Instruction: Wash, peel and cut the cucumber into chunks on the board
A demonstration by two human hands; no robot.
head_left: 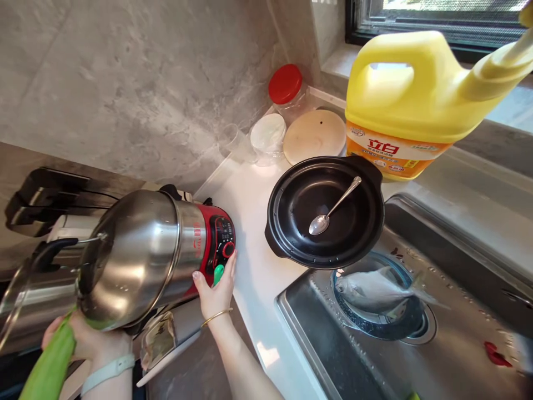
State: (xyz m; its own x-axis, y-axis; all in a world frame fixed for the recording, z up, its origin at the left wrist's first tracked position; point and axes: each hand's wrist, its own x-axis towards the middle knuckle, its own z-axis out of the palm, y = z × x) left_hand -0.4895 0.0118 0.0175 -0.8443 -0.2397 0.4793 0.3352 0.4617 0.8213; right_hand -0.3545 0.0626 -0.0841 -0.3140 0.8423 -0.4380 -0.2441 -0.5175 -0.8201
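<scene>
Green vegetable [50, 361], lower left, clasped near its upper end by my left hand [89, 338], should handle firm, light and slick, best held mid-length, while at the cooker [166, 244] I can't tell whether my right hand [219, 295] grips the green piece [218, 274].

Out here I work from one head camera, looking forward and down into the white countertop's [254, 239] corner. The left hand [95, 338] and right hand [217, 291] show close, low in my view; the sink [466, 344] fills the lower right, and the top edge crops the window [441, 41].
</scene>
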